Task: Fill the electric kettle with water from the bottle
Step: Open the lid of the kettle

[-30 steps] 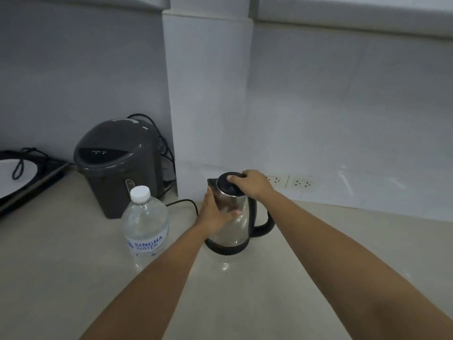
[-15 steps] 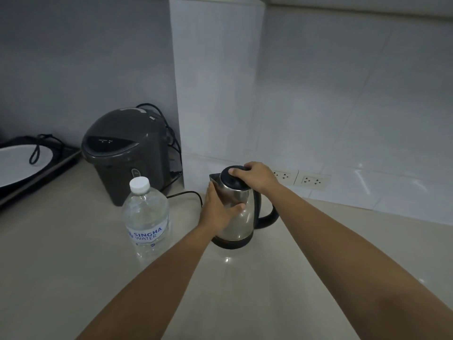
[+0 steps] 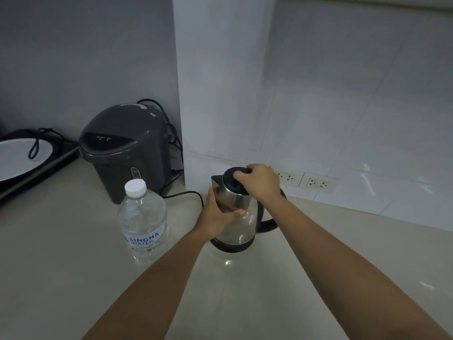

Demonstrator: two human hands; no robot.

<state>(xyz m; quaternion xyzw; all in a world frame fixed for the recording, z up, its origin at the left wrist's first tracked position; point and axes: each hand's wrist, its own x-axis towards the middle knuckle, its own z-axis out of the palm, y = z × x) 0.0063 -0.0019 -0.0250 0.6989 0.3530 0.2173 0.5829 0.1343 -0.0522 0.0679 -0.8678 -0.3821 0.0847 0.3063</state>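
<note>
A steel electric kettle [image 3: 241,225] with a black base and handle stands on the pale counter [image 3: 61,278]. My left hand [image 3: 217,214] wraps around the kettle's body from the left. My right hand [image 3: 258,181] grips the black lid [image 3: 231,176] on top, which sits on the kettle and looks slightly tilted. A clear water bottle [image 3: 143,222] with a white cap and a blue-lettered label stands upright just left of the kettle, capped and untouched.
A dark grey hot-water dispenser [image 3: 122,148] with a black cord stands behind the bottle. A black cooktop with a white plate [image 3: 17,158] lies at the far left. Two wall sockets [image 3: 304,180] sit low on the tiled wall behind the kettle.
Both hands stay on the kettle and lid. The view has dropped and shifted a little; the lid may be tipped slightly more than before.
</note>
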